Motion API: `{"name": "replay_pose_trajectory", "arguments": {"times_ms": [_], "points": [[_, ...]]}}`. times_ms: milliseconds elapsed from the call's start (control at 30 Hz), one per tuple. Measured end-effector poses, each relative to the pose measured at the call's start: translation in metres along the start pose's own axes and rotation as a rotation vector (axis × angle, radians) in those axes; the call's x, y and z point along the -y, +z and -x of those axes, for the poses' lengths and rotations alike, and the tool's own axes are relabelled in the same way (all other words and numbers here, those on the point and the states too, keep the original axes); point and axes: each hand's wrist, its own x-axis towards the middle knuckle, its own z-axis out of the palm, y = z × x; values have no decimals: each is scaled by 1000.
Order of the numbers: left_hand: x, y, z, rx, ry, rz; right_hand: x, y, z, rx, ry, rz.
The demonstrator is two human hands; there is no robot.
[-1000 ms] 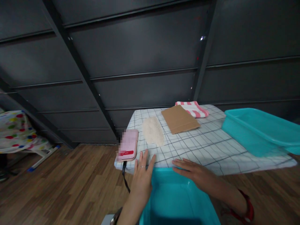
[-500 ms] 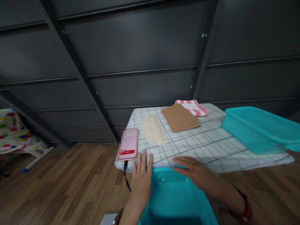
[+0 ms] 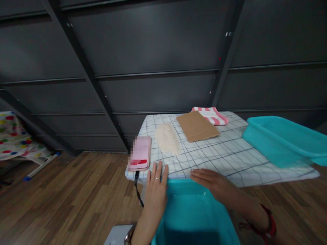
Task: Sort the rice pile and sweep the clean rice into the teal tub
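Note:
My left hand [image 3: 155,187] lies flat, fingers stretched out, on the near edge of the checked white tablecloth [image 3: 224,156], beside the left rim of a teal plastic tub [image 3: 189,214] right in front of me. My right hand [image 3: 212,182] lies flat too, fingers extended, over the tub's far rim and the cloth edge. Neither hand holds anything. A pile of white rice [image 3: 167,138] sits on the cloth beyond my left hand. A pink phone [image 3: 140,153] with a dark strap lies at the table's left corner.
A brown cardboard sheet [image 3: 197,126] and a folded pink-striped towel [image 3: 212,115] lie at the far side. A second teal tub [image 3: 283,139] stands at the right. Dark metal panels rise behind the table. Wooden floor lies to the left, with a dotted cloth [image 3: 12,136].
The view has shifted slightly. My left hand's fingers have drawn closer together; both hands stay at the tub's far rim.

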Motion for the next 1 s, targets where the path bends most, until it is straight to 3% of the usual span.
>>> {"name": "replay_pose_trajectory", "arguments": {"times_ms": [267, 600, 800, 1000], "points": [[2, -10, -3, 73, 103, 50, 3, 0, -3, -33, -3, -2], [-2, -26, -8, 84, 52, 98, 3, -5, -5, -47, 0, 32], [-2, -22, -3, 81, 87, 112, 8, -3, -2, -67, 35, 18], [-5, -7, 5, 30, 2, 34, 5, 13, 5, -84, 45, 106]]}}
